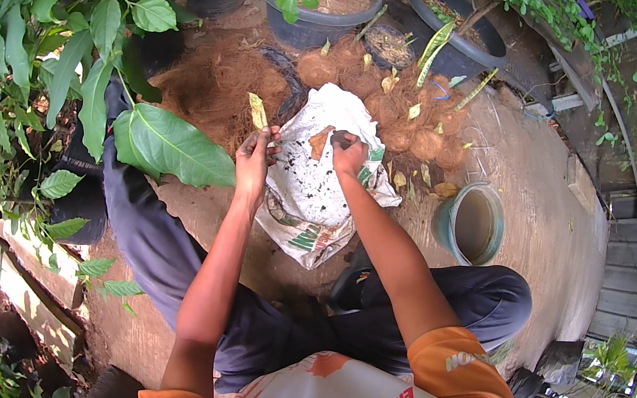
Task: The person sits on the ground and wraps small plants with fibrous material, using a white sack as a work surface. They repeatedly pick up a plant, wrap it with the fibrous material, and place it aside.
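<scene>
My left hand (255, 157) pinches a short yellow-green leaf cutting (257, 112), which stands upright above its fingertips. A white plastic sack (301, 211) lies in front of me between my legs, strewn with dark crumbs of soil. Over its right part, my right hand (349, 155) is closed with fingers bent down. Dark stuff shows at those fingertips, but what they hold is too small to make out. Beside them on the sack is a flat brown piece (319, 142). Just past the sack sit several brown fibre balls (427, 145) with leaf cuttings poking out.
A heap of loose brown fibre (207, 90) lies at the far left of the sack. To the right stands a bucket (448, 224) of murky liquid. Black plant pots (312, 31) line the back. Leafy branches (104, 23) crowd the left, one big leaf (172, 147) reaching near my left wrist.
</scene>
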A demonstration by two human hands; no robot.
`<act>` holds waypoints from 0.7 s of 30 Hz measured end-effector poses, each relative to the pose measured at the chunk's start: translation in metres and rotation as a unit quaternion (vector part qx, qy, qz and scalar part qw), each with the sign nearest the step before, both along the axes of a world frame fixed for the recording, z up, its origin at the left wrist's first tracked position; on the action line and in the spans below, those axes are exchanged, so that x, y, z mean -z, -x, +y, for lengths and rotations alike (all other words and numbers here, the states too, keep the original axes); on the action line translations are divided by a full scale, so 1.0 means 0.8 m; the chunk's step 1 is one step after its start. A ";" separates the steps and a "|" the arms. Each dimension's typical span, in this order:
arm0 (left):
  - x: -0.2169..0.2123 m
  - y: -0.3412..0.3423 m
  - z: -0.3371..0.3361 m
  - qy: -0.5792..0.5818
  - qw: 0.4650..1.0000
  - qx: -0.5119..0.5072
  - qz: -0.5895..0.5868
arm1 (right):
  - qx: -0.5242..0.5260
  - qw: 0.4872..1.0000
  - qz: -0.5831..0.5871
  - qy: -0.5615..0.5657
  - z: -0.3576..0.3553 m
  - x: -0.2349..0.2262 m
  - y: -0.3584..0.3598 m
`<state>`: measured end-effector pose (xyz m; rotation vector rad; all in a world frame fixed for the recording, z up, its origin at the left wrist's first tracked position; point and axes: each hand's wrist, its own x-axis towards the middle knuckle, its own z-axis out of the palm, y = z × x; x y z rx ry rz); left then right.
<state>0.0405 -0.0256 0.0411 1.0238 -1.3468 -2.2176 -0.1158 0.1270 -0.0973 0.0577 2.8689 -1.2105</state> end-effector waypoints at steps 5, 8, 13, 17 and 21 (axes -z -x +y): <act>-0.010 0.000 -0.006 0.001 1.000 -0.008 0.009 | -0.136 0.963 -0.029 -0.231 0.014 0.008 0.019; -0.013 -0.003 -0.008 -0.003 1.000 -0.014 0.013 | -0.158 0.963 0.004 -0.217 0.022 0.011 0.023; -0.015 -0.005 -0.012 0.005 1.000 -0.018 0.017 | -0.076 0.990 -0.094 0.078 0.032 0.006 0.039; -0.014 -0.001 -0.014 0.017 1.000 0.008 -0.003 | 0.016 0.841 -0.314 0.440 0.043 -0.015 0.033; -0.013 0.002 -0.013 0.024 1.000 0.019 -0.008 | -0.010 0.683 -0.364 0.633 0.047 -0.033 -0.005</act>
